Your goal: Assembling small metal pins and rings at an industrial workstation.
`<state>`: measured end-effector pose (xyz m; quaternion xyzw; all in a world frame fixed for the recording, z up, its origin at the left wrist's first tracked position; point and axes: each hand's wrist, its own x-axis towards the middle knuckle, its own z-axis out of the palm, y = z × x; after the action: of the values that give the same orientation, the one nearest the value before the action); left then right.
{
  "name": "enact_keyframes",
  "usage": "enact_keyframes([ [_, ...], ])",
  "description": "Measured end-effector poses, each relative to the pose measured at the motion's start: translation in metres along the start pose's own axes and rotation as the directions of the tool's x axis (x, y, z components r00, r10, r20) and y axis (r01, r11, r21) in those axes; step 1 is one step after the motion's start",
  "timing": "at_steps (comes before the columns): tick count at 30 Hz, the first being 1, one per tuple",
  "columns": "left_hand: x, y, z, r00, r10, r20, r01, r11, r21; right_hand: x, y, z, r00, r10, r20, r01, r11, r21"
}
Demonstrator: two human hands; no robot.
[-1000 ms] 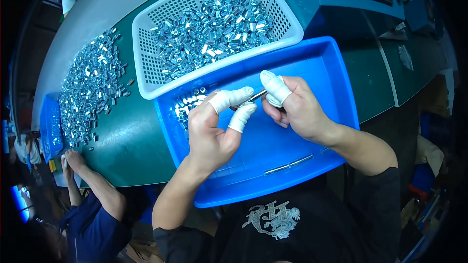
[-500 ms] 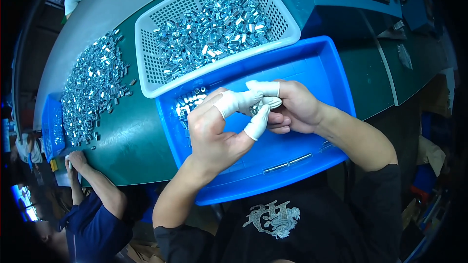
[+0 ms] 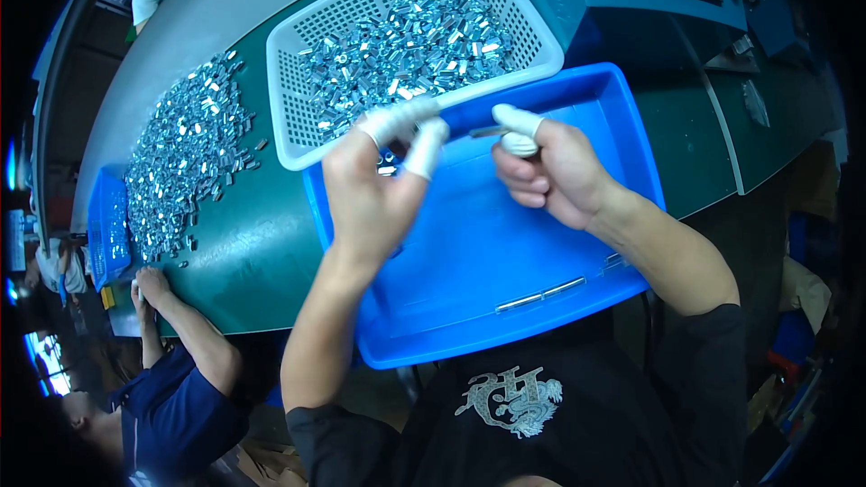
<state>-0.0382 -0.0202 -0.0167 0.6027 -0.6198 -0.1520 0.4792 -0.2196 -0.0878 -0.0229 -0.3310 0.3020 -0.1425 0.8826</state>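
My right hand (image 3: pixel 555 162), with white finger cots on some fingers, pinches a slim grey metal rod (image 3: pixel 487 132) that points left over the blue tray (image 3: pixel 496 329). My left hand (image 3: pixel 374 180) is held over the tray's far left part, near the front rim of the white basket (image 3: pixel 293 160). Its thumb and index finger, in white cots and blurred, come close together; what lies between them cannot be made out. A few small shiny metal sleeves (image 3: pixel 388 160) show in the tray behind this hand. The two hands are apart.
The basket holds a heap of metal sleeves (image 3: pixel 406 50). Another pile (image 3: pixel 189 144) spreads over the green table (image 3: pixel 253 252), beside a small blue bin (image 3: pixel 108 225). A shiny rod-like row (image 3: pixel 541 295) lies at the tray's near side. A co-worker's hand (image 3: pixel 152 284) is at lower left.
My hands have come apart: the left has moved away left and up toward the basket, while the right stays over the tray. The grey rod now shows in my right fingers.
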Motion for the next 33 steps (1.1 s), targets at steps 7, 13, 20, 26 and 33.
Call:
enact_keyframes([
  [7,0.004,-0.002,-0.025,0.992,-0.033,-0.12,0.066,0.957,0.283,-0.004,-0.002,-0.003,0.978,-0.132,-0.16,0.128,0.991,-0.035],
  [13,-0.053,-0.007,-0.037,0.928,-0.274,0.254,0.013,0.703,0.711,-0.007,0.0,-0.001,0.975,-0.175,-0.138,0.165,0.983,-0.082],
  [20,-0.055,-0.008,-0.024,0.915,-0.219,0.339,-0.069,0.742,0.667,-0.008,0.0,0.003,0.97,-0.19,-0.149,0.172,0.977,-0.127],
  [26,-0.052,-0.014,-0.017,0.91,-0.142,0.389,-0.155,0.754,0.638,-0.008,0.002,0.007,0.967,-0.216,-0.137,0.193,0.967,-0.166],
  [33,-0.041,-0.019,0.005,0.862,0.137,0.489,-0.418,0.738,0.53,-0.01,0.005,0.009,0.959,-0.207,-0.195,0.169,0.966,-0.194],
])
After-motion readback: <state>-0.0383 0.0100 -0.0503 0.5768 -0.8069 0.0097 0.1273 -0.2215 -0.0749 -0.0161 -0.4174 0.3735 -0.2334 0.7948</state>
